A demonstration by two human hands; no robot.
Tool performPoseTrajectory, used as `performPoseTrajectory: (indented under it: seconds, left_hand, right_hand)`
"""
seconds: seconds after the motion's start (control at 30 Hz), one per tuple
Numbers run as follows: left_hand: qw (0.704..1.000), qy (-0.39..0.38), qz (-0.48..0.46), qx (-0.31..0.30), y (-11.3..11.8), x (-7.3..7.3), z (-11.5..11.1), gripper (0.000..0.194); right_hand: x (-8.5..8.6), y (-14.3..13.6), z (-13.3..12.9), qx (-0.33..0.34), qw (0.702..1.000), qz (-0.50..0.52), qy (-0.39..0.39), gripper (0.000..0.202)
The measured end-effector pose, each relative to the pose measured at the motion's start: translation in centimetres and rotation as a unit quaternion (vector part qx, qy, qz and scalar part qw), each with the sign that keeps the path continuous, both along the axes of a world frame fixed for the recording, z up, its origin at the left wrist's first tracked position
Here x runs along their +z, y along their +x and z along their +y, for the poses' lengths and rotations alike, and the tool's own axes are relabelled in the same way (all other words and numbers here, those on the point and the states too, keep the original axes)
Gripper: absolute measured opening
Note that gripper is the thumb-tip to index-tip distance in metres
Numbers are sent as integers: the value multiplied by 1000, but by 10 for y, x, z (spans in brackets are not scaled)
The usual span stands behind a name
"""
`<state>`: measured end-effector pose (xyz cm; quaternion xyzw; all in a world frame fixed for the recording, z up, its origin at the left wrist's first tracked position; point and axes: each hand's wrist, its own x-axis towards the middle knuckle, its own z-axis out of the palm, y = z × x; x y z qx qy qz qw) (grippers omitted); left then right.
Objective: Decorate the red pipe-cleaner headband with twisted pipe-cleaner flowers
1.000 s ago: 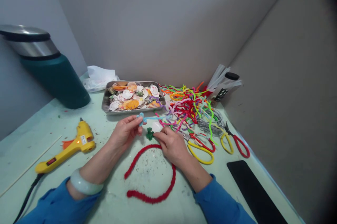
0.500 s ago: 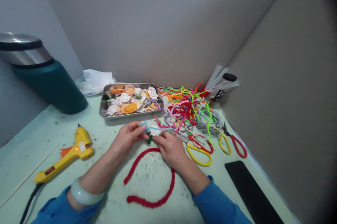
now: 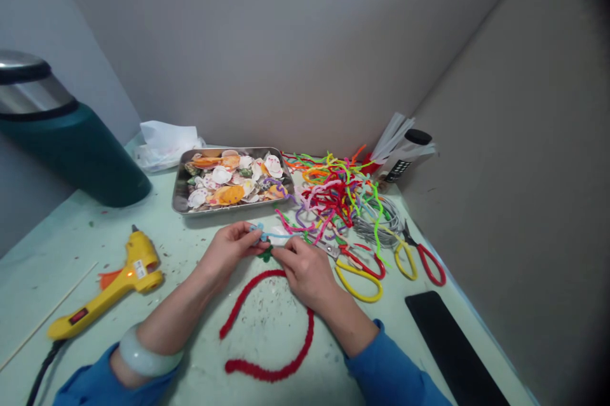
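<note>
My left hand [image 3: 232, 246] pinches a small light blue pipe-cleaner piece [image 3: 258, 232] between thumb and fingers. From that piece a straight blue strand runs right, to the fingertips of my right hand [image 3: 304, 264]. A small dark green fuzzy piece [image 3: 267, 252] hangs just below, between both hands; which fingers hold it is hard to tell. The right hand's fingers are closed, with the thumb partly hidden. Beneath the hands, a curved red pipe cleaner [image 3: 279, 372] lies on the table, partly covered by the right hand.
Behind the hands are a metal tray [image 3: 233, 207] of shells and a heap of coloured pipe cleaners [image 3: 333, 193]. Yellow-handled scissors [image 3: 359, 291] lie at right, near a black strip [image 3: 452, 342]. At left are a yellow glue gun [image 3: 112, 291] and a green bottle [image 3: 90, 152].
The view has shifted slightly, so the things at left appear farther left. Both hands keep nearly the same pose around the blue and green pieces.
</note>
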<state>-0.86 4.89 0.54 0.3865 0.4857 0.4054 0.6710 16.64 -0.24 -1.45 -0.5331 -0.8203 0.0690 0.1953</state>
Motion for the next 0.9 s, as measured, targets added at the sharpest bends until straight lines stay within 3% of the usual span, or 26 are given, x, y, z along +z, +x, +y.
performPoseTrajectory:
  seconds: [0.13, 0.27, 0.33, 0.43, 0.5, 0.57, 0.9]
  left_hand:
    - [999, -4, -35, -3, -5, 3, 1, 24]
    - [997, -10, -75, -19, -10, 6, 0, 21]
    - [996, -8, -76, -38, -10, 7, -3, 21]
    - [995, -3, -75, -67, -5, 7, -7, 20]
    - [994, -5, -79, -76, -2, 7, -10, 21]
    - [993, -11, -86, -85, 1, 7, -11, 21]
    - [983, -24, -141, -119, 1, 11, -12, 30]
  right_hand:
    - [1, 0, 0, 2, 999, 50, -7, 27]
    - [3, -1, 1, -14, 977, 213, -23, 22]
    - [4, -3, 2, -41, 946, 317, -53, 19]
    - [5, -8, 4, -87, 874, 461, -126, 21]
    - [6, -12, 5, -101, 824, 531, -169, 24]
    - [7, -14, 5, -102, 798, 565, -181, 22]
    - [6, -12, 7, -115, 808, 560, -145, 16]
